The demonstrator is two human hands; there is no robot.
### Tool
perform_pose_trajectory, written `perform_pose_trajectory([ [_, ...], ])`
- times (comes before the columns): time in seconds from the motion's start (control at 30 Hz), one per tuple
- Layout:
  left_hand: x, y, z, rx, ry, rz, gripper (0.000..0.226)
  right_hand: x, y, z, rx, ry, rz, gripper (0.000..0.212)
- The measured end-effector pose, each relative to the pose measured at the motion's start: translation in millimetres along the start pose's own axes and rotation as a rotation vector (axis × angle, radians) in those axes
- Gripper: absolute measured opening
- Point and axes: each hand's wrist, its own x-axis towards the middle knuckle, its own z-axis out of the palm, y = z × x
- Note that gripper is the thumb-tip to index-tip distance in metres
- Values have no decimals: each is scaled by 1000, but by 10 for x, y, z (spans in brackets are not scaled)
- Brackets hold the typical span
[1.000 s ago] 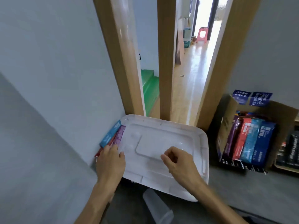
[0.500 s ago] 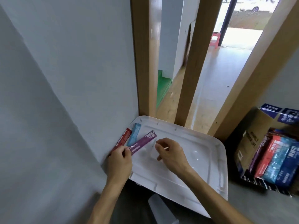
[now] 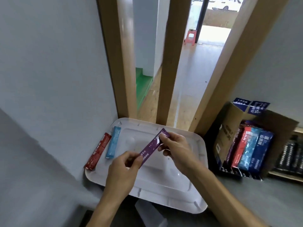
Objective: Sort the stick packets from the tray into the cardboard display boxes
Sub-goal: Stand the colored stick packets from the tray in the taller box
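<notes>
Grey counter (image 3: 246, 202): purple packet (image 3: 153, 145) now off tray (image 3: 164, 185), left hand (image 3: 124, 169), right hand (image 3: 177, 149) pinching its ends; likely display box (image 3: 226, 133) next.

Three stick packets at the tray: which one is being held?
The purple stick packet: the left hand pinches its near end, the right hand its far end, above the tray. The red packet and blue packet lie untouched at the tray's left side.
</notes>
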Motion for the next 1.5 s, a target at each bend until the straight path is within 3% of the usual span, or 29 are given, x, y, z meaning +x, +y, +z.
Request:
perform_pose_trajectory([
  [0.13, -9, 259, 352, 8, -90, 70, 6, -268, -3, -434, 226, 85, 4, 14],
  [0.37, -128, 670, 1196, 25, -335, 195, 6, -761, -63, -1324, 296, 203, -75, 11],
  [0.6, -255, 876, 1745, -7, -457, 237, 3, -955, -239, -1693, 29, 300, -248, 14],
  [0.73, -315, 949, 1906, -22, -386, 233, 15, -1021, -371, -1907, -36, 377, -294, 12],
  [0.9, -276, 875, 2176, 101, -292, 226, 52, -940, -341, -2141, -372, 581, -285, 9],
  [1.1, -212, 926, 2482, 230, -145, 256, 90, -748, -215, -2170, -525, 607, -325, 20],
  [1.3, -170, 834, 2639, 209, -122, 240, 99, -643, -96, -2139, -677, 664, -381, 34],
  [1.5, -179, 811, 2650, 272, -90, 275, 96, -740, 83, -2173, -893, 589, -380, 16],
])
